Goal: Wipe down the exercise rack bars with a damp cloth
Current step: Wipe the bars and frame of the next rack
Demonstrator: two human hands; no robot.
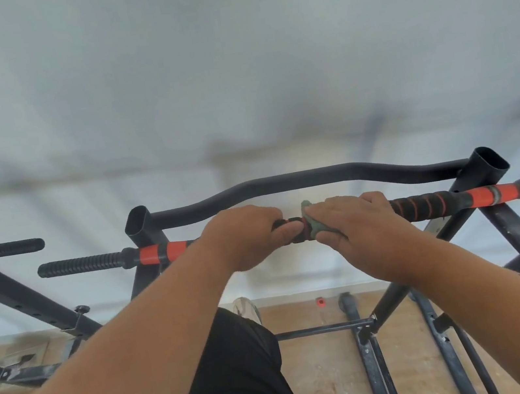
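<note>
White wall fills everything behind the rack, with a pale wooden floor [323, 375] far below your arms. You are facing the straight bar [425, 203] that spans the two black uprights, its middle wrapped in black foam with orange spiral stripes and orange sleeves near each end; a curved black bar [300, 178] runs just behind it.

Your left hand [247, 233] is curled round the straight bar near its centre, steadying it. Your right hand [362, 217] sits just beside it, fingers wrapped over the green cloth [312, 222], which is bunched against the bar between your two hands.

Expect the cloth to be soft and limp, so keep it folded round the bar with your palm on top and thumb beneath, or it will slip out as you slide. The foam will likely drag on damp fabric; the smooth orange sleeves should glide more easily. The bar itself looks rigid, though I cannot tell whether it is fixed or free to turn, so keep your left hand's grip firm.
</note>
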